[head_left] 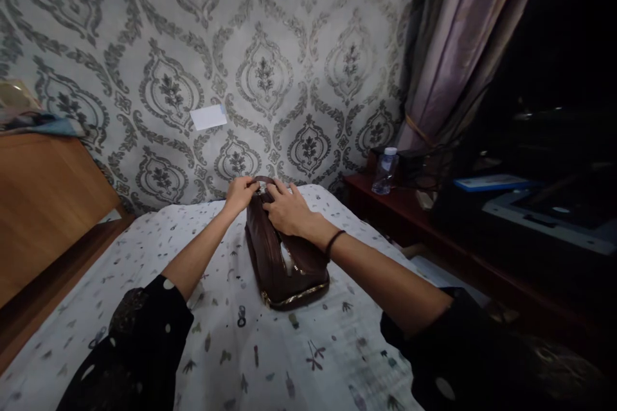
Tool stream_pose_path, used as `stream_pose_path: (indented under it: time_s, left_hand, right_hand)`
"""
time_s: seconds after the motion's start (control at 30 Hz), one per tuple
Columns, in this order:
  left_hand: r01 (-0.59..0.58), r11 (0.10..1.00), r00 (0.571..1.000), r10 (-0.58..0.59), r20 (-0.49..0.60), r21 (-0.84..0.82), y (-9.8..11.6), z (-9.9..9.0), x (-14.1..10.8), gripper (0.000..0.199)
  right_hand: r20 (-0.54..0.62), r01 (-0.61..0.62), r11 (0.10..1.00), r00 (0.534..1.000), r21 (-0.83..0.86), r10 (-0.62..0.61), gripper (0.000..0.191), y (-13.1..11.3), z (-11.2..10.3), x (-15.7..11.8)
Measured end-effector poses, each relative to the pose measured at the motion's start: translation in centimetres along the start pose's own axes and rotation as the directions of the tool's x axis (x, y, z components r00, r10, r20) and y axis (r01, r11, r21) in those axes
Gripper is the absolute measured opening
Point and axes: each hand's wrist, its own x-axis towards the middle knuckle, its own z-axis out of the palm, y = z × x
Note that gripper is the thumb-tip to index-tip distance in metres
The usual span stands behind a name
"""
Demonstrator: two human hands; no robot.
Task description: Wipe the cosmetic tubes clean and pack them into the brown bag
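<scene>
A dark brown leather handbag [263, 241] lies on the bed, with gold-toned zips along its near end and top. Its top zip is partly undone, and something white [288, 259] shows in the gap. At the bag's far end, my left hand [240, 196] is closed in a pinch on its edge beside the handle [264, 179]; exactly which part is pinched is too small to tell. My right hand [290, 210] rests on the upper side of the bag, fingers apart, its fingertips close to the handle's base.
Patterned white bedding [216, 347] lies under the bag. To the left stands a wooden headboard or board [48, 199]. On the right, a dark red ledge [359, 187] holds a clear plastic bottle [384, 173]. A white card [209, 117] is on the wallpapered wall, near a pink curtain [443, 70].
</scene>
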Motion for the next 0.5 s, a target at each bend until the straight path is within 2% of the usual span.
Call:
stream_pose_path:
  time_s: [0.23, 0.5]
  left_hand:
    - [-0.008, 1.0, 1.0, 0.008, -0.004, 0.03, 0.2, 0.3, -0.5, 0.024]
    - [-0.005, 0.999, 1.0, 0.005, 0.006, 0.042, 0.2, 0.2, -0.8, 0.019]
  right_hand:
    - [0.146, -0.025, 0.998, 0.989, -0.05, 0.032, 0.041, -0.2, -0.4, 1.9]
    - [0.174, -0.025, 0.996, 0.984, -0.089, 0.041, 0.041, -1.6, -0.4, 3.1]
